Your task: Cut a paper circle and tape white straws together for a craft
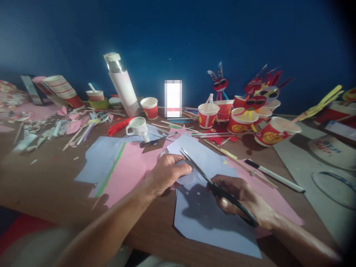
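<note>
My right hand [244,200] is closed round the black handles of a pair of scissors [207,178], whose blades point up and left. My left hand [167,172] pinches a small round lavender paper piece [187,177] right at the blades. Beneath both hands lies a large lavender paper sheet [211,222] on top of pink paper [125,172] spread over the brown table [41,174].
Red-and-white paper cups [208,115], some decorated as masked figures [254,98], crowd the back right. A white bottle [121,83], a white mug [137,127], a red cutter [119,126], a white pen [274,176] and paper scraps [75,124] lie around. Grey cardboard [311,163] is at right.
</note>
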Demonstrator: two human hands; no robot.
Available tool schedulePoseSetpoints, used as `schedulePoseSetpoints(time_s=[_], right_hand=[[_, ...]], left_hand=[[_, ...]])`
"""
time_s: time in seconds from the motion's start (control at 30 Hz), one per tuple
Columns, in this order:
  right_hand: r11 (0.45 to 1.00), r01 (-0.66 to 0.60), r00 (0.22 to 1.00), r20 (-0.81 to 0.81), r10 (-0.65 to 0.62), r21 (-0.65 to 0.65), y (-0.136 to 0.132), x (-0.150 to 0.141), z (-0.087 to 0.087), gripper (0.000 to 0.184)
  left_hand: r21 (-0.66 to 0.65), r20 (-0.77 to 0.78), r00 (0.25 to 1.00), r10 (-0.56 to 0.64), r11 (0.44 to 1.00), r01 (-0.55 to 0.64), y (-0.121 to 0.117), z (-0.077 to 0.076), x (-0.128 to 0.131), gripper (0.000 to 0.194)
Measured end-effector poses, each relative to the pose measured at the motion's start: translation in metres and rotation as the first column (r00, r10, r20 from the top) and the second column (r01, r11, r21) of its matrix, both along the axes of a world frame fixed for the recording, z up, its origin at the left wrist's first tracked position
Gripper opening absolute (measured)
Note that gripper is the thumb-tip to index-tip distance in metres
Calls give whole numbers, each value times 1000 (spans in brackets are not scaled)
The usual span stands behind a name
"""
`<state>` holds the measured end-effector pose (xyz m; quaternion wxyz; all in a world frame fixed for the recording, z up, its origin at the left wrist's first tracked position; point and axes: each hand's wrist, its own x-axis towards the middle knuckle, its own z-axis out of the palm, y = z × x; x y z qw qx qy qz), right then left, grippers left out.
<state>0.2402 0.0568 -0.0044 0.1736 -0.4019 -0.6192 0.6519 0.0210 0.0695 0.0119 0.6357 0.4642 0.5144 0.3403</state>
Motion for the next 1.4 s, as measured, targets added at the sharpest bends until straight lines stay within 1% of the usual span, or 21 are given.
schedulePoseSetpoints(time_s=[0.1,0.23,0.37,0.43,0.63,0.8,0.93,1.17,1.4], right_hand=[[1000,-2,1000,-9,2,-1,0,0,1,44],[1000,8,1000,-17,-7,10,0,0,-1,43],[998,59,998,-27,-58,31,1,1,-4,51],[998,63,997,-35,-62,23,2,0,-4,53],[998,68,997,-42,-69,-6,3,-1,-1,51],[999,53,998,-42,-53,-5,2,0,-2,51],[998,66,997,-39,-65,10,1,-1,-2,52],[996,80,996,-40,-81,-26,1,-3,1,54],[996,79,996,-41,-81,-38,0,-2,-1,54]], left_hand=[[-8,-6,1000,-2,1000,2,0,0,-1,15],[-8,27,999,-16,1000,17,0,2,0,17],[-31,107,994,25,999,-22,0,4,3,19],[-38,140,989,41,999,-35,0,3,4,20],[-23,168,982,84,996,-81,2,1,2,18],[-24,170,982,87,996,-84,3,1,2,16],[-11,163,983,79,997,-79,3,2,2,16],[-20,137,988,77,997,-75,2,2,2,15],[-17,150,986,72,997,-70,2,1,1,15]])
